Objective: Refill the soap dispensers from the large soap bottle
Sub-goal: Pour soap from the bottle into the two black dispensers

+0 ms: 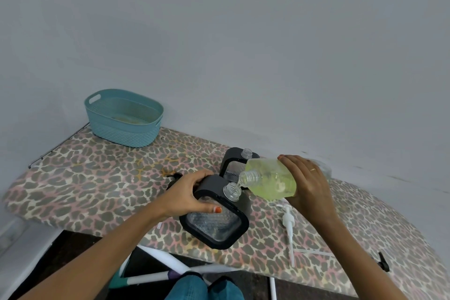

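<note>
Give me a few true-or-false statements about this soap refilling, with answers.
1. The right hand tilts the large soap bottle over the near dispenser. True.
2. The left hand hangs idle. False: it grips the near dispenser.
3. The white pump sits in the teal basket. False: it lies on the ironing board, right of the near dispenser and far from the teal basket.
4. The far dispenser has no pump on its neck. True.
</note>
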`<state>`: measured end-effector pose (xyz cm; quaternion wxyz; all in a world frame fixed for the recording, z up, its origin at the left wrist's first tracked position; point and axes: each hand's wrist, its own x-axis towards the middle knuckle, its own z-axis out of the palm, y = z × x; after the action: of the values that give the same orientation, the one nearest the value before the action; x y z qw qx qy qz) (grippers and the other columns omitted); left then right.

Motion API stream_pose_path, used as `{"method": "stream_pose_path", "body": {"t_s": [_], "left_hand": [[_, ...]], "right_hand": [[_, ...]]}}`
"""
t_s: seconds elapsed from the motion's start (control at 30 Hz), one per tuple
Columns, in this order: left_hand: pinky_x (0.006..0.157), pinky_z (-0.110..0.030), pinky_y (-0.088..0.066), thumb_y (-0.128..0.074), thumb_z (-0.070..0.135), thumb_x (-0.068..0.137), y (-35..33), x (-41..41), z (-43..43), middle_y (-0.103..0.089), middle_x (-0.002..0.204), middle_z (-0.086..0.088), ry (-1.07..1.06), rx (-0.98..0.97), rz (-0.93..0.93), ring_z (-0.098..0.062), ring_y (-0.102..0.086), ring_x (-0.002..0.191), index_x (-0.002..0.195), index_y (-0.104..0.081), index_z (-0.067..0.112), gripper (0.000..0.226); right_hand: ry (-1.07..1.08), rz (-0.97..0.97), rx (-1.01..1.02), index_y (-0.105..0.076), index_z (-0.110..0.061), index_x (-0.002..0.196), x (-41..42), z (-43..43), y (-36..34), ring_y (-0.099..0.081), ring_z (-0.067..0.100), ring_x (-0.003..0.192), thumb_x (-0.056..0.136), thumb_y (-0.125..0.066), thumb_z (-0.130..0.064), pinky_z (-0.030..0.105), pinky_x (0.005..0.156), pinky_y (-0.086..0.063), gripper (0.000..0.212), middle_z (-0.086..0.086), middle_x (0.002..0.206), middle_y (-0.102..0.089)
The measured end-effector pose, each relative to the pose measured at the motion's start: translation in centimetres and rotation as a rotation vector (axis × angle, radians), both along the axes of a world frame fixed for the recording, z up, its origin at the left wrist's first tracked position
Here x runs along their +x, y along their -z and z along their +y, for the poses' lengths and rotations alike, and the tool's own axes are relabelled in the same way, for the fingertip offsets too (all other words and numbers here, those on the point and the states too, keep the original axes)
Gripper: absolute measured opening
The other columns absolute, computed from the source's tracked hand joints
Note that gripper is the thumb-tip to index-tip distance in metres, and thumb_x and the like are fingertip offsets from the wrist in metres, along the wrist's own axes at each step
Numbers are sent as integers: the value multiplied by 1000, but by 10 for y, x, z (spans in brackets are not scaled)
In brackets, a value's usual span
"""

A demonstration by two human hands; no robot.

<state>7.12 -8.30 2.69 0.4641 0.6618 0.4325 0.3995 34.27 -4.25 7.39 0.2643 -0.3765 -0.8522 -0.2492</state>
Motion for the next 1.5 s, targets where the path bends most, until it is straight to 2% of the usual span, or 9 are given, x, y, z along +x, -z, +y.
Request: {"method": "stream_pose_path", "body": {"t_s": [0.17, 0.3, 0.43, 0.57, 0.63, 0.8, 1.1, 1.23, 1.5], "left_hand": [[79, -6, -45, -80, 10, 63, 1, 0, -1, -64, 94, 33, -5, 7, 1, 7, -62, 93, 100, -54, 31, 50], [79, -5, -44, -80, 12, 63, 0, 2, -2, -64, 94, 35, 9, 8, -6, 8, -61, 93, 99, -53, 32, 50], [80, -6, -45, -81, 38, 53, -2, 2, -5, -65, 98, 31, 20, 5, -20, 4, -62, 95, 101, -54, 31, 56], [79, -7, -45, -82, 15, 62, 3, 2, -3, -65, 95, 30, 5, 0, -7, 4, -62, 94, 101, -55, 28, 49], [80, -8, -46, -81, 12, 63, 5, 1, -2, -66, 96, 28, 7, -2, -8, 2, -63, 95, 102, -55, 27, 49], [79, -7, -46, -80, 34, 54, 4, 1, -3, -65, 97, 28, 14, -9, -30, 3, -62, 95, 102, -55, 28, 54], [80, -8, -46, -79, 44, 51, 4, 3, -5, -65, 98, 28, 38, -13, -54, 3, -62, 96, 103, -54, 28, 60], [80, -10, -47, -83, 37, 53, 8, 2, -4, -66, 100, 25, 32, -23, -62, -1, -63, 97, 103, -55, 25, 58], [81, -11, -47, -81, 53, 47, 10, 2, -5, -65, 102, 23, 28, -18, -89, -3, -63, 98, 104, -55, 26, 68]], "right_hand": [[1, 1, -2, -47, -12, 116, 0, 0, -2, -48, 19, 105, 46, -93, -21, 38, 85, -49, 84, 12, 107, -69], [-2, 9, -7, -48, -11, 116, 2, 3, -2, -48, 20, 106, 46, -92, -18, 34, 90, -36, 83, 12, 108, -68], [8, 14, 6, -48, -12, 116, 1, 2, -4, -49, 20, 106, 46, -93, -22, 38, 88, -44, 84, 11, 108, -68], [-4, 10, 4, -48, -11, 116, 1, 2, -6, -51, 21, 105, 46, -93, -21, 36, 89, -40, 84, 12, 107, -68], [3, 5, 9, -48, -12, 116, 1, 1, -6, -54, 22, 103, 46, -93, -22, 38, 88, -46, 84, 11, 107, -68], [-12, 5, 14, -47, -12, 115, 2, 0, -8, -49, 20, 105, 48, -91, -23, 38, 85, -49, 81, 12, 106, -69], [-24, 7, 14, -47, -11, 115, 0, -1, -12, -48, 20, 104, 49, -90, -17, 43, 82, -51, 78, 13, 105, -69], [-26, 9, 19, -47, -11, 114, 1, -1, -13, -48, 20, 105, 49, -90, -22, 44, 82, -51, 79, 13, 105, -69], [-28, 0, 24, -47, -11, 115, 2, -1, -14, -51, 22, 103, 47, -90, -18, 42, 82, -51, 80, 13, 104, -69]]}}
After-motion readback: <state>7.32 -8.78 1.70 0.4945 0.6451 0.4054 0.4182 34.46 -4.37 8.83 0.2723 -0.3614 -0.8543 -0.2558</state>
